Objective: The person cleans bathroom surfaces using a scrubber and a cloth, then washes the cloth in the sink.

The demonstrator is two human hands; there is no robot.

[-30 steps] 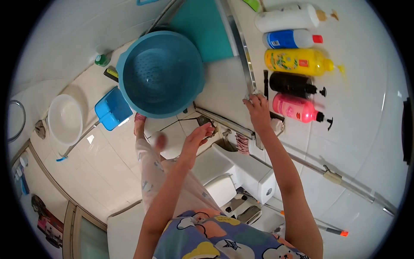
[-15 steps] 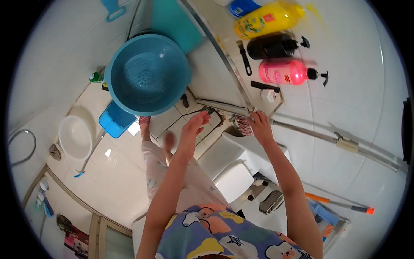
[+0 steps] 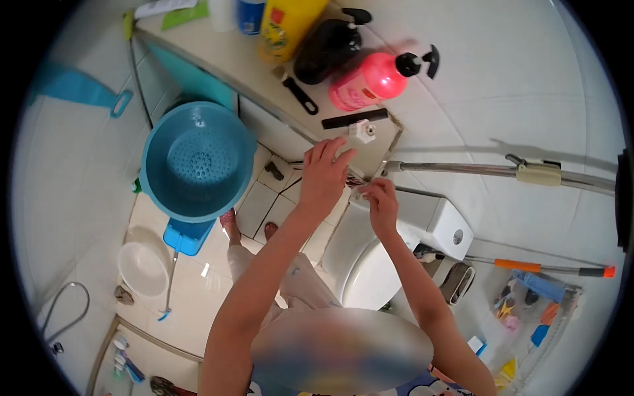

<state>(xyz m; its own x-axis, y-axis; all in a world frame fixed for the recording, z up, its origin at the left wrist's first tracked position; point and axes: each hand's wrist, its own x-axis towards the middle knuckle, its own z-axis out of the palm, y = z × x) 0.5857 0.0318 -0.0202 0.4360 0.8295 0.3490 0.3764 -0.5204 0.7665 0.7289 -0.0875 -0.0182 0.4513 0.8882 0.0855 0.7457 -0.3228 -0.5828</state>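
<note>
My left hand is raised over the shelf's front edge, fingers spread and curved, with nothing held. It is nearest to a small white object at the shelf corner. My right hand is pinched on a small whitish crumpled thing, just above the toilet tank. Behind the hands, a black comb, a black-handled brush, a pink pump bottle, a black pump bottle and a yellow bottle lie on the shelf.
A large blue basin stands at the left, above a blue dustpan and a white bucket. The toilet is below my right hand. A metal pole runs along the right wall. My feet are on the tiled floor.
My left hand has moved up to the shelf's edge. My right hand has come away from the shelf rail, down beside the tank, with a whitish thing in its fingers. The view has turned.
</note>
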